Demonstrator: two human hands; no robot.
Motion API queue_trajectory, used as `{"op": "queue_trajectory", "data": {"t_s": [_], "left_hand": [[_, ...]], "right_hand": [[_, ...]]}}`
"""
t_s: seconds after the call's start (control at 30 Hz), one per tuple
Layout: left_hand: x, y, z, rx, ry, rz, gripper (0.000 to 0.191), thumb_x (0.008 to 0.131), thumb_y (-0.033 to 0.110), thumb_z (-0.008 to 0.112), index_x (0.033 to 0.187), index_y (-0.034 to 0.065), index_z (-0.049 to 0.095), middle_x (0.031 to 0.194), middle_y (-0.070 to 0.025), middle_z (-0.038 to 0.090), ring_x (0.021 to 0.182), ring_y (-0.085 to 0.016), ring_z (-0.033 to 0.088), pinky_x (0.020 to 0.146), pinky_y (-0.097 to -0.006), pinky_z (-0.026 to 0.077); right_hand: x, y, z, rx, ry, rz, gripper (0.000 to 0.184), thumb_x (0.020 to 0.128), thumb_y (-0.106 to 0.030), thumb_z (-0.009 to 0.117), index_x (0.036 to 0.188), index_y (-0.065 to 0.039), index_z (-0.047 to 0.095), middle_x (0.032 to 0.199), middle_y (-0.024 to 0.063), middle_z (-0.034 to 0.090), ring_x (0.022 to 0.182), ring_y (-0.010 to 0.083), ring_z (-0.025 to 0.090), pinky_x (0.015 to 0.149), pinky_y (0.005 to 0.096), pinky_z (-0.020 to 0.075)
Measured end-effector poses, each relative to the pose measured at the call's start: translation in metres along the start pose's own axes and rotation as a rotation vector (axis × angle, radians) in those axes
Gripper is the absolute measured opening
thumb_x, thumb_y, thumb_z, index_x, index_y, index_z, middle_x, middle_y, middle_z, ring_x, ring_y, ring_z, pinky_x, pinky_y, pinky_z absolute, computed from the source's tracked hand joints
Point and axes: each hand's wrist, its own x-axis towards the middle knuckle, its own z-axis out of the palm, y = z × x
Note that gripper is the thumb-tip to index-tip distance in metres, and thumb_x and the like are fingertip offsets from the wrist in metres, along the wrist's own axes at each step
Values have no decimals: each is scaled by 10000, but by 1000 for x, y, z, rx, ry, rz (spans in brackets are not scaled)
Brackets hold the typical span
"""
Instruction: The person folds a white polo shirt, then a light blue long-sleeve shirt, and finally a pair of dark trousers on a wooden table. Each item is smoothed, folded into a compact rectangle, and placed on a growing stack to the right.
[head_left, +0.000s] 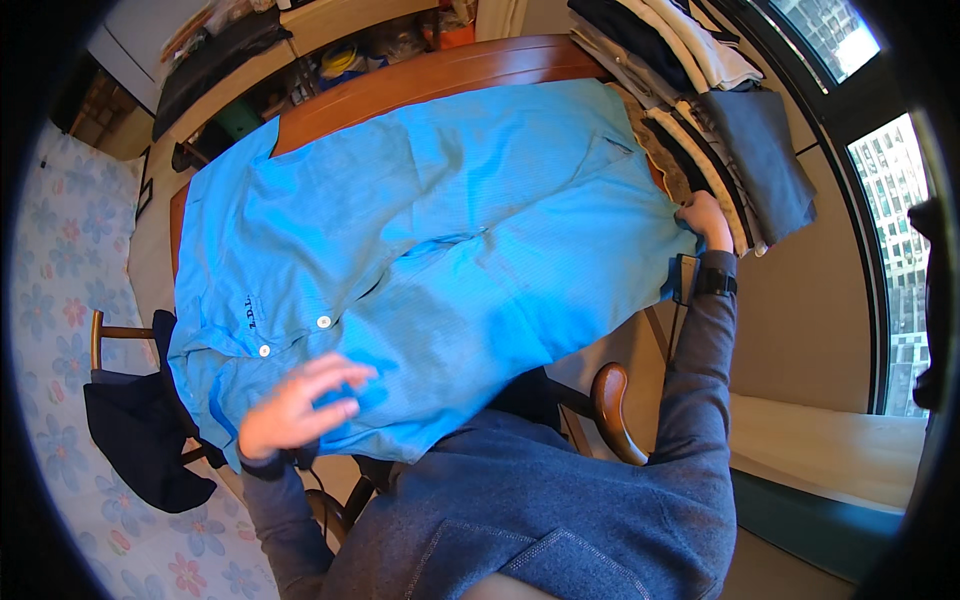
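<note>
A large blue cloth garment (450, 210) with white buttons (323, 322) and dark lettering near its left end lies spread over a wooden table (420, 79). Its near edge hangs down towards my lap, with wrinkles and a gap along the middle. My left hand (304, 405), slightly blurred, is over the garment's near left part with the fingers apart and nothing in them. At the right end, my right hand (705, 217) has its fingers closed on the garment's edge. The fingertips there are partly hidden.
Folded clothes (720, 135) are stacked at the table's right end, beside the window. A wooden chair armrest (611, 405) stands close at my right. Dark cloth (135, 435) hangs on a chair at the left, before a floral curtain (67, 300). Shelves (337, 26) stand beyond the table.
</note>
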Motion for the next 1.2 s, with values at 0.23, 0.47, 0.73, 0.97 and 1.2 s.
{"op": "queue_trajectory", "data": {"t_s": [0.23,0.47,0.73,0.97,1.2], "left_hand": [[70,-97,-23,577,587,-268,579,864,331,639,1364,101,460,1411,-179,386,1285,-372,390,1042,-455,339],[87,-146,-18,659,616,-558,778,844,586,569,1490,254,292,1581,-139,117,1452,-367,79,1074,-673,80],[84,-165,-51,632,597,-740,856,830,637,557,1521,322,163,1603,-95,2,1464,-355,-15,1051,-709,62],[84,-177,-81,592,656,-860,894,815,652,571,1524,334,129,1602,-108,1,1462,-362,-12,1052,-706,69],[77,-175,-93,557,679,-856,903,788,617,618,1510,252,217,1581,-169,81,1447,-397,72,1090,-628,152]], "right_hand": [[-3,-58,0,-143,187,150,387,825,-239,657,1168,-71,591,1152,185,636,1074,371,602,851,470,507],[-22,-136,58,31,127,-161,743,904,-613,431,1448,-112,358,1508,265,230,1404,412,207,1087,577,232],[14,-170,91,34,240,-210,780,918,-653,328,1495,-130,283,1545,279,104,1448,399,73,1135,563,96],[56,-206,100,83,313,-347,768,909,-664,358,1481,-151,323,1535,266,165,1436,396,129,1138,529,137],[83,-219,100,207,419,-440,627,897,-539,493,1356,-112,501,1472,244,319,1376,382,275,1119,491,226]]}}
